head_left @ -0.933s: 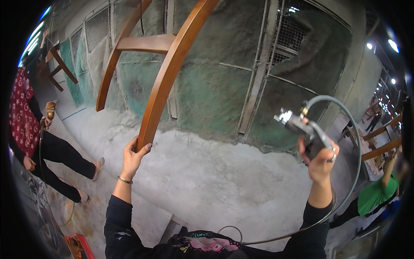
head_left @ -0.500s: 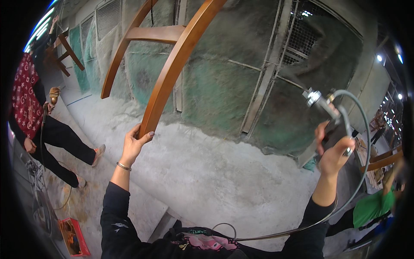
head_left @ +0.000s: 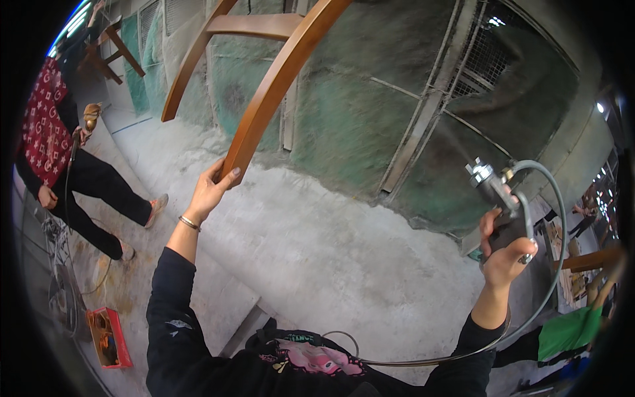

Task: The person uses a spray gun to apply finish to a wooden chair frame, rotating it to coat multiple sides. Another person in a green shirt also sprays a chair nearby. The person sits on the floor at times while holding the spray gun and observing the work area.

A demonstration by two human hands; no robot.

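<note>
My left hand (head_left: 210,193) is closed around the lower end of a curved brown wooden chair frame (head_left: 270,94). Two bowed legs of that frame are joined by a crosspiece, and its top runs out of view. To the right, my right hand (head_left: 506,263) grips a spray gun (head_left: 488,182) with a silver nozzle, pointing up and to the left. A faint mist trails from the nozzle. From the gun a grey hose (head_left: 563,218) loops down along my right forearm. Gun and frame are well apart.
At left stands a person in a red patterned apron (head_left: 45,126), holding another spray gun (head_left: 91,118) near a hanging wooden frame (head_left: 112,53). A red box (head_left: 119,337) lies on the floor. Green-grey matted panels (head_left: 344,126) line the wall ahead. A green-shirted person (head_left: 569,334) is at right.
The surroundings have shifted upward in view. My right hand has lowered the spray gun relative to the wall. My left hand keeps its hold on the chair frame.
</note>
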